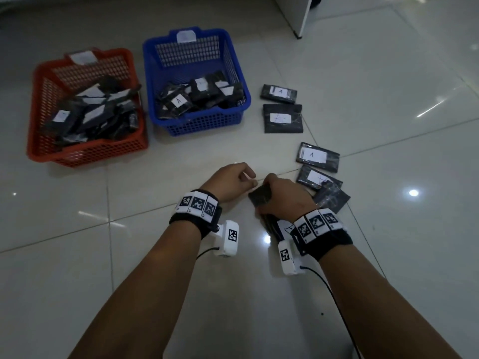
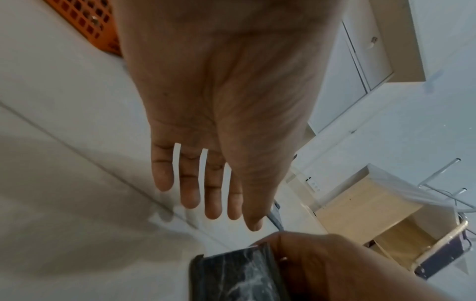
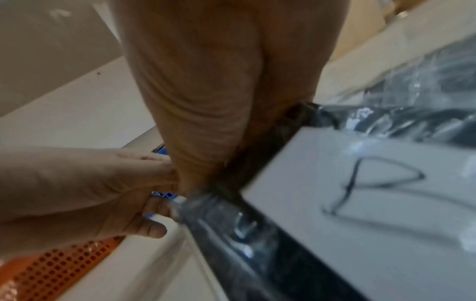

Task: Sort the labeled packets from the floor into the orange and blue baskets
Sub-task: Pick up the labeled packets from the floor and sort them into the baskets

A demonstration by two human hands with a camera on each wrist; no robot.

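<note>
My right hand [image 1: 270,186] grips a black plastic-wrapped packet [image 1: 259,197] low over the floor. The right wrist view shows its white label [image 3: 360,193] with a hand-drawn letter, beside the hand [image 3: 203,146]. My left hand [image 1: 245,177] is just left of it, holding nothing. Its fingers [image 2: 190,191] are nearly straight and its thumb tip is close to the packet's corner [image 2: 231,275]. The orange basket [image 1: 85,155] and blue basket [image 1: 207,124] stand at the far left, both holding several packets. Several labeled packets lie at right, the nearest [image 1: 317,156] marked A.
A white cabinet corner [image 1: 303,14] stands at the far right on the glossy tile floor. A packet without a visible label [image 1: 331,196] lies right of my right hand. A black cable [image 1: 334,294] trails from the right wrist camera. Pale wooden furniture [image 2: 373,203] shows beyond.
</note>
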